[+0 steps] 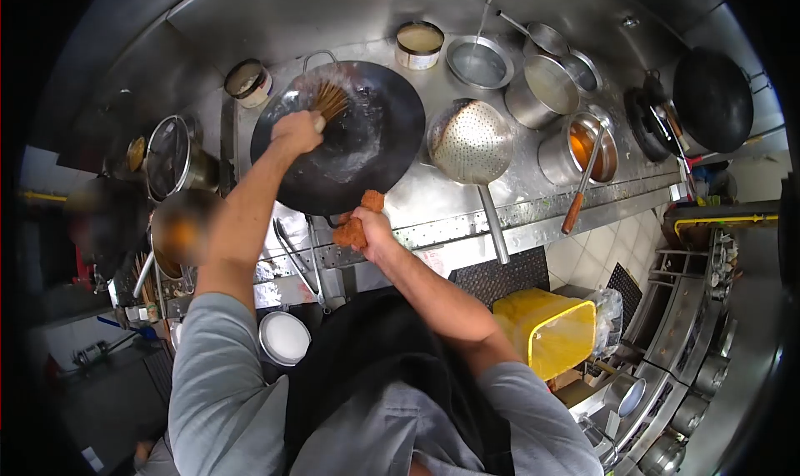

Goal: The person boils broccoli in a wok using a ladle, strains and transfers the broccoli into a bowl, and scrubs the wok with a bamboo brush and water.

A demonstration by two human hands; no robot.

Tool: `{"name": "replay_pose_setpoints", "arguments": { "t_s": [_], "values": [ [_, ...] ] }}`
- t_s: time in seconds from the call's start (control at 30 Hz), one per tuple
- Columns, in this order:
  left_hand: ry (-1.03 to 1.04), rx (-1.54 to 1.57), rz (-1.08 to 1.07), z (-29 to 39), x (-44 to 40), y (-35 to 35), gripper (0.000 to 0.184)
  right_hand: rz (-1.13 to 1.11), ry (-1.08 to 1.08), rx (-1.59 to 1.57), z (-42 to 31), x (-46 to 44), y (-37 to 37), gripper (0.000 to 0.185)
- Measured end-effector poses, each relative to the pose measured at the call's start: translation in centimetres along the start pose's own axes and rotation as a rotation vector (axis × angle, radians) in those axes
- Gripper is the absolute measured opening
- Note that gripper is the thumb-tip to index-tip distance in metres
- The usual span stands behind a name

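Observation:
A large dark wok (379,122) sits on the steel cooktop, with wet, whitish streaks and some water in it. My left hand (296,133) is closed around a bamboo wok brush (331,99), whose bristles are over the inside of the wok, on its left. At the near rim, my right hand (373,230) grips a folded orange-brown cloth (348,233) by the wok's near handle, which the cloth mostly hides. Right of the wok lies a perforated strainer ladle (473,143), its long handle toward me.
Behind the wok stand tubs (419,45) and a metal bowl (480,62) under a running tap. Pots, including one with orange liquid (579,147), line the right side. Metal tongs (298,259) lie at the front edge. A yellow-lined bin (546,330) stands below, right.

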State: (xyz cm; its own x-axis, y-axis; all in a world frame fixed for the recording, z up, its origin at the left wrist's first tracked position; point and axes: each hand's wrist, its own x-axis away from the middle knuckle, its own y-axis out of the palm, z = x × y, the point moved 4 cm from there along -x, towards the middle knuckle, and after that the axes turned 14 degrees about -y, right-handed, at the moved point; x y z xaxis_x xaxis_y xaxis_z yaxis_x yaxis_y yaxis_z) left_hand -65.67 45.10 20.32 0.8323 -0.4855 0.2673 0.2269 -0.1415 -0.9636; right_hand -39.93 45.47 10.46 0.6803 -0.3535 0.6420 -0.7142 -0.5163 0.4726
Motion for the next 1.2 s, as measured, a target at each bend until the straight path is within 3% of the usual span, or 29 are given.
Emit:
{"name": "replay_pose_setpoints", "arguments": {
  "t_s": [0.07,0.2,0.3,0.37,0.47,0.6,0.67,0.73,0.77,0.87,0.93,1.0,1.07,1.13,1.2],
  "values": [
    [-0.015,0.06,-0.041,1.8,1.6,1.9,0.038,-0.014,-0.01,-0.019,1.3,0.0,-0.7,0.022],
    [0.239,-0.15,-0.123,2.4,9.7,1.5,0.039,0.024,-0.016,-0.002,1.1,-0.4,-0.4,0.02],
    [0.136,-0.31,-0.088,0.5,3.9,1.9,0.036,0.054,0.0,0.015,-0.1,1.1,0.2,0.019],
    [-0.02,-0.098,0.07,-0.1,-2.1,1.3,0.034,0.023,-0.011,-0.007,-0.4,0.5,0.2,0.019],
    [-0.052,-0.023,-0.087,1.0,-0.5,1.9,0.038,-0.034,-0.018,-0.04,1.3,-0.1,-0.6,0.02],
    [0.246,-0.19,-0.084,3.2,10.9,2.5,0.046,0.022,-0.049,-0.137,0.0,0.9,-0.2,0.015],
    [0.129,-0.289,-0.041,1.3,8.3,3.4,0.044,0.051,-0.024,-0.072,0.1,0.6,-0.1,0.015],
    [0.036,-0.119,0.011,0.8,2.6,2.5,0.031,0.041,-0.025,-0.042,0.7,0.1,-0.4,0.019],
    [-0.012,-0.023,0.057,1.7,1.3,1.4,0.035,0.034,-0.026,-0.029,0.9,-0.1,-0.5,0.021],
    [-0.1,0.067,0.007,4.0,1.7,3.5,0.038,0.048,-0.05,-0.006,0.4,0.3,-0.3,0.022],
    [-0.006,0.072,-0.108,4.5,5.9,3.6,0.042,0.038,-0.07,-0.062,0.5,0.1,-0.3,0.02],
    [0.165,0.017,-0.176,3.6,12.0,1.7,0.039,0.085,-0.103,-0.132,0.2,0.5,0.0,0.015],
    [0.14,-0.232,-0.254,1.3,16.4,-1.4,0.033,0.057,-0.097,-0.061,0.7,-0.1,-0.1,0.021],
    [0.163,-0.469,-0.153,-4.1,13.5,1.5,0.028,0.062,-0.129,-0.065,0.8,0.0,-0.1,0.02],
    [0.037,-0.401,-0.02,-7.3,6.7,2.6,0.027,0.083,-0.106,-0.066,0.8,0.0,-0.1,0.02]
  ]
}}
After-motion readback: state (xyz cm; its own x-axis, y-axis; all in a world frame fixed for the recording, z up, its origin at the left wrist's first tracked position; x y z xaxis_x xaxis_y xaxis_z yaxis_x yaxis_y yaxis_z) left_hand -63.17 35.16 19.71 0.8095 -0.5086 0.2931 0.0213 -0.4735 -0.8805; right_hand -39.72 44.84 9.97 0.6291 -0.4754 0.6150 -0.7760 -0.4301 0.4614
